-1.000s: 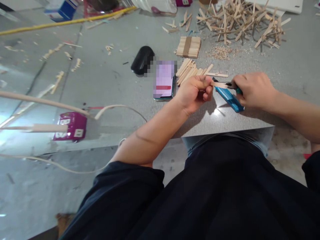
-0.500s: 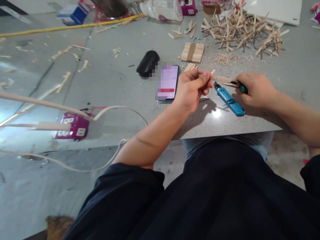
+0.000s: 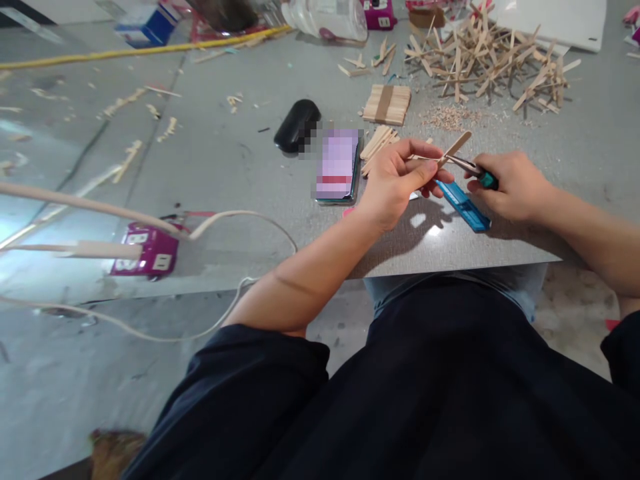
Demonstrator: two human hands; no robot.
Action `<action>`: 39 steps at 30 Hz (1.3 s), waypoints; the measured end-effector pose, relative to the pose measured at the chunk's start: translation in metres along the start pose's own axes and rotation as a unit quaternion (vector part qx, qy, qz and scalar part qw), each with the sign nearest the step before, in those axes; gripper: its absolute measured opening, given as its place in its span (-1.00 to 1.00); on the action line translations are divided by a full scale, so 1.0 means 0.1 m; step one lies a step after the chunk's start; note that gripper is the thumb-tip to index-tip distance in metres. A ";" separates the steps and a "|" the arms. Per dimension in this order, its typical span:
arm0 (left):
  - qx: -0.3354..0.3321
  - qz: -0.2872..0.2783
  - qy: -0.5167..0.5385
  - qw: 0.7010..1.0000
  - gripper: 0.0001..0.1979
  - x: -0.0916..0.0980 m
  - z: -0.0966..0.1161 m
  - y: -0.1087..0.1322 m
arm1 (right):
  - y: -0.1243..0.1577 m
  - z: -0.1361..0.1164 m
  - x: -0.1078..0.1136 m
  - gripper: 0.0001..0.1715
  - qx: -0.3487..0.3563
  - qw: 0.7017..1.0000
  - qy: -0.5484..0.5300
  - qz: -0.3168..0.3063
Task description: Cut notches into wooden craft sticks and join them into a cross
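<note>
My left hand [image 3: 397, 183] is closed on a flat wooden stick [image 3: 454, 147] that points up and to the right. My right hand [image 3: 515, 183] grips a small tool with a green handle [image 3: 486, 179]; its metal tip touches the stick's middle. Both hands hover above the grey board [image 3: 240, 167]. A blue utility knife [image 3: 463, 205] lies on the board under them. Loose sticks [image 3: 377, 143] lie just behind my left hand, beside a phone [image 3: 337, 167].
A taped bundle of sticks [image 3: 386, 105], a black case [image 3: 295, 125], sawdust [image 3: 447, 117] and a big heap of glued sticks [image 3: 487, 57] lie further back. A purple power strip [image 3: 147, 250] with white cables sits left. A clear bottle [image 3: 325, 17] lies at the top.
The stick has tilted from lying level to pointing up and right. My left hand has turned and lowered slightly; the tool's tip stays on the stick.
</note>
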State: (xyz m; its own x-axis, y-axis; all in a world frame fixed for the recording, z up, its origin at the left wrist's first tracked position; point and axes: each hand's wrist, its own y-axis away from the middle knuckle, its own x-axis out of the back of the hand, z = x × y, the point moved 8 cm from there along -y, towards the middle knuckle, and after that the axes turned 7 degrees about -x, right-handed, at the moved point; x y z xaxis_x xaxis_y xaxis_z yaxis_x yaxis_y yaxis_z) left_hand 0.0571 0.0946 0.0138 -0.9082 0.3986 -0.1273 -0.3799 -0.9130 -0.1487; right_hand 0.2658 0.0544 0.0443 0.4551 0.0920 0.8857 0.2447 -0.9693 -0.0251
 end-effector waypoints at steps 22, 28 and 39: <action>0.078 -0.012 0.091 0.993 0.03 -0.24 0.21 0.20 | 0.00 -0.03 -0.06 -0.78 0.081 0.996 -0.003 0.027; 0.063 -0.030 0.094 0.993 0.00 -0.31 0.20 0.23 | 0.01 -0.01 -0.10 -0.75 0.095 0.994 0.020 0.050; 0.081 -0.005 0.127 0.989 -0.18 -0.34 0.12 0.26 | 0.02 0.00 -0.09 -0.75 0.055 0.998 -0.014 0.024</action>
State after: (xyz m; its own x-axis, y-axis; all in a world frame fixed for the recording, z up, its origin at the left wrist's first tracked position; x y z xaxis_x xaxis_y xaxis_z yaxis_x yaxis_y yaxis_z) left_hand 0.0762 0.0557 0.0262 -0.8386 0.3981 -0.3718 -0.4307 -0.9025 0.0052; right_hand 0.2624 0.0513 0.0366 0.4919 0.0540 0.8690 0.3135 -0.9421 -0.1189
